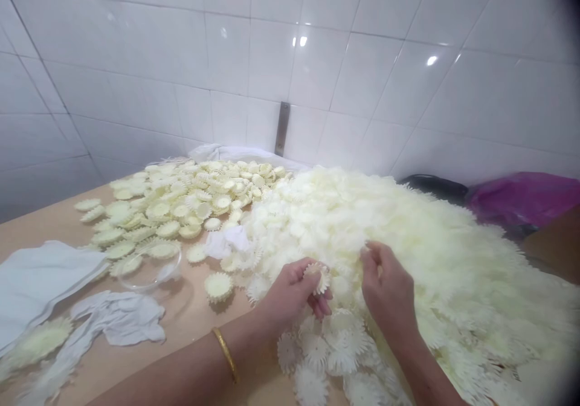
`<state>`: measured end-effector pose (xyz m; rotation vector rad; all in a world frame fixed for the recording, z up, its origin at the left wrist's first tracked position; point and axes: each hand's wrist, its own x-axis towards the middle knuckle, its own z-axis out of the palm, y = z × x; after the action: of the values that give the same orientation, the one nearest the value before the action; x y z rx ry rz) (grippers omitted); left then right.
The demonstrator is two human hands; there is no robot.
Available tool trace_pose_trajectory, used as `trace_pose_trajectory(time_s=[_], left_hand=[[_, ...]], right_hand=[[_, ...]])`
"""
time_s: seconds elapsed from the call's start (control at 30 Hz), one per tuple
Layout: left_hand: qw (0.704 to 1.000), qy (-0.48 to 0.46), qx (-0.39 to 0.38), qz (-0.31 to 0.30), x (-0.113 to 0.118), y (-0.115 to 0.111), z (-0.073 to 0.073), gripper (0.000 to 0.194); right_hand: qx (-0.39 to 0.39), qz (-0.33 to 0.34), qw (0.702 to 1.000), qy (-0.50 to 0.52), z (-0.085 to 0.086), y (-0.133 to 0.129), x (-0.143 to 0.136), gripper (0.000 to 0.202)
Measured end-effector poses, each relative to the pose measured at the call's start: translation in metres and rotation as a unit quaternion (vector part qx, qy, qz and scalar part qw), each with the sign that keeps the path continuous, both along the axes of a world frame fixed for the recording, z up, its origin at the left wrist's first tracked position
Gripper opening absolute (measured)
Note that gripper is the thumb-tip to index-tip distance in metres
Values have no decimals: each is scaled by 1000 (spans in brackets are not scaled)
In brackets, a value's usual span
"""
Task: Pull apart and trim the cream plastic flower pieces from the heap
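Observation:
My left hand (pixel 296 288) grips a small cream disc with a toothed edge (pixel 318 278) between thumb and fingers. To its right, my right hand (pixel 387 282) is closed, fingertips pinched together; whatever they hold, if anything, I cannot make out. Both hands are over the edge of a large heap of pale, thin toothed petal pieces (pixel 408 231). Below them, several loose white toothed pieces (pixel 335 345) lie in a smaller cluster. A single thicker toothed disc (pixel 218 287) rests on the table left of my left hand.
A pile of thicker cream discs (pixel 181 203) covers the table's (pixel 190 324) back left. Nearby are a clear round dish (pixel 151 267), a crumpled white cloth (pixel 122 318) and a folded white sheet (pixel 45 285). A purple bag (pixel 521 197) sits at right, against the tiled wall (pixel 172 49).

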<state>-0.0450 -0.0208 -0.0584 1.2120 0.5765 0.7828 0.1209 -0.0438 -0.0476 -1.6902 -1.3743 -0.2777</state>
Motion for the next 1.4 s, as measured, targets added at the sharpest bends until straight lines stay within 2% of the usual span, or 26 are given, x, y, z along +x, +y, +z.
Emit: trace_pose_trajectory(time_s=[0.17,0.33,0.43,0.53,0.67,0.77,0.87,1.0,1.1,1.2,1.27,1.4], left_hand=[[1000,19,-21,-4,0,1,-4,29],[997,70,-21,26,0,1,-10,34],[995,88,-5,48,-1,0,-7,39],[995,80,4,52,-2,-1,-3,42],[995,88,-13,50,-2,-2,0,47],[992,113,-39,47,-3,0,-4,55],[995,90,-33,34,-4,1,-8,60],[999,48,1,-15,-4,0,-7,42],[998,33,-10,-45,-2,-2,-4,32],[999,22,-13,-42,1,-3,-3,28],[999,19,-5,-34,2,-3,-2,27],[999,30,15,-29,4,-5,0,24]], right_hand=[[13,18,998,-62,-4,-4,-6,22],[9,43,999,-31,2,-12,-15,35],[-11,145,989,35,3,-15,-24,24],[-55,268,960,59,3,-16,-33,15],[-104,331,935,76,1,-16,-38,9],[-94,329,938,64,-1,-15,-38,9],[-68,315,946,36,-3,-14,-38,14],[-54,267,961,51,-2,-14,-37,21],[-77,228,960,143,1,-14,-38,30],[-75,195,954,214,2,-13,-39,33],[-63,171,958,222,2,-12,-41,34],[-30,116,977,177,-1,-11,-45,34]])
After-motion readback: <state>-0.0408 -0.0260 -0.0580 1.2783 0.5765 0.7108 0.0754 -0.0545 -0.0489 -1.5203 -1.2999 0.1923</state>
